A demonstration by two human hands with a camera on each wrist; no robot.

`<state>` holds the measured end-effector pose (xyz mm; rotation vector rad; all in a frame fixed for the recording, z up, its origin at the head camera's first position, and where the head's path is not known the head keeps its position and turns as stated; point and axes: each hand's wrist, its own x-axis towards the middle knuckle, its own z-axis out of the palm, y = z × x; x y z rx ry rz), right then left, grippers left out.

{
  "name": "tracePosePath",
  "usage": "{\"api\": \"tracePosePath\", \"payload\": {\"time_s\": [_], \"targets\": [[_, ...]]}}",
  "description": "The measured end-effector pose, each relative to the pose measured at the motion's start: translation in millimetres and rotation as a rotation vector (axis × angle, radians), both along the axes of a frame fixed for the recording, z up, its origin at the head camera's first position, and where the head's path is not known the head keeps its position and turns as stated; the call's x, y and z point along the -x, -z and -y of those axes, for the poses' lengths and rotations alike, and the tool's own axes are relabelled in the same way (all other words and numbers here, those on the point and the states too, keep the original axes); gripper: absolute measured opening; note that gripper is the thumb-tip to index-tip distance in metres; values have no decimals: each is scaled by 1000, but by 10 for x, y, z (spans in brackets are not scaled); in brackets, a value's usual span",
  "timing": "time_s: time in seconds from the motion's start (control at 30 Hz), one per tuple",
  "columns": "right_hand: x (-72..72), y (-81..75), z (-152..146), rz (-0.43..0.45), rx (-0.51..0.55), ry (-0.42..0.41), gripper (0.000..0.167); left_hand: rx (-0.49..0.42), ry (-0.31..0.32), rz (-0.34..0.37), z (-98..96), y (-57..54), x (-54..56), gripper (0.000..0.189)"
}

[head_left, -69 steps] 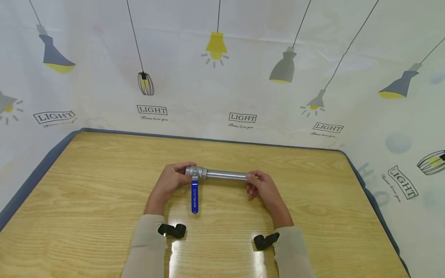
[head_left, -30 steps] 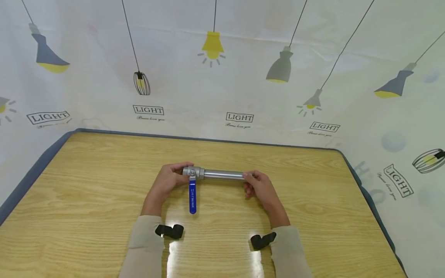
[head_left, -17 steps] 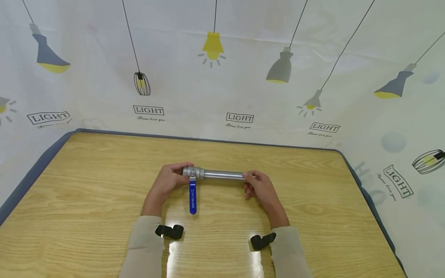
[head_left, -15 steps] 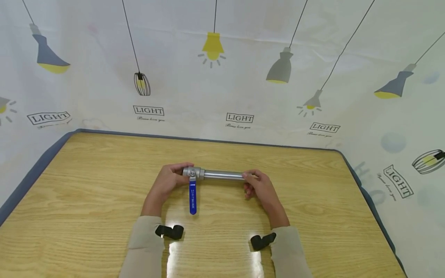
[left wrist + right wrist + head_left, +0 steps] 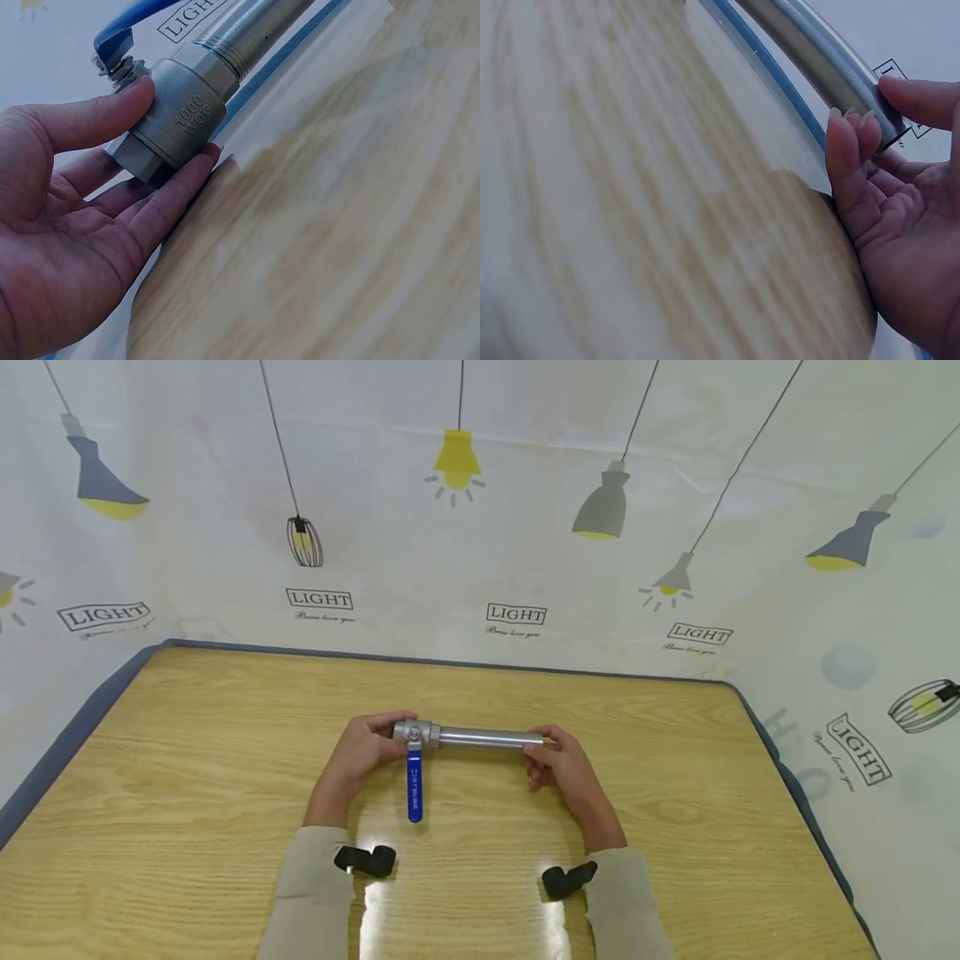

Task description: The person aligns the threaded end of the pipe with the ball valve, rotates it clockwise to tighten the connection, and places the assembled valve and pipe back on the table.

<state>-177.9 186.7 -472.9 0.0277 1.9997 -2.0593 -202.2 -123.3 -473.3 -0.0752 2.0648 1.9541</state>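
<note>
A steel ball valve (image 5: 425, 734) with a blue lever handle (image 5: 415, 785) lies crosswise in the head view, its lever pointing toward me. Out of its right side runs a straight steel pipe (image 5: 483, 737); in the left wrist view, threads show where the pipe (image 5: 259, 30) enters the valve. My left hand (image 5: 360, 752) grips the valve's left end, thumb on the valve body (image 5: 180, 112) and fingers around the far side and below. At the pipe's free end, my right hand (image 5: 558, 758) holds the tube between thumb and fingers; the right wrist view shows the pipe's rim (image 5: 894, 141).
Below the hands is a wood-grain table (image 5: 225, 793). A pale wall sheet (image 5: 405, 527) printed with lamps rises behind it, with a blue-grey band (image 5: 450, 662) along the back edge. Black wrist mounts (image 5: 367, 860) sit at both sleeves.
My right thumb has slid from the top of the pipe to its near lower side, so the pipe's right end now shows. The left hand keeps its grip; the valve barely moves.
</note>
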Motion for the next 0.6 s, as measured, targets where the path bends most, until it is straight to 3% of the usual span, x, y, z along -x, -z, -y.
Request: {"api": "tracePosePath", "payload": {"time_s": [0.33, 0.6], "targets": [[27, 11, 12, -14, -24, 6, 30, -4, 6, -8, 11, -2, -7, 50], [25, 15, 38, 3, -114, 52, 35, -1, 14, -23, 9, 3, -10, 51]]}}
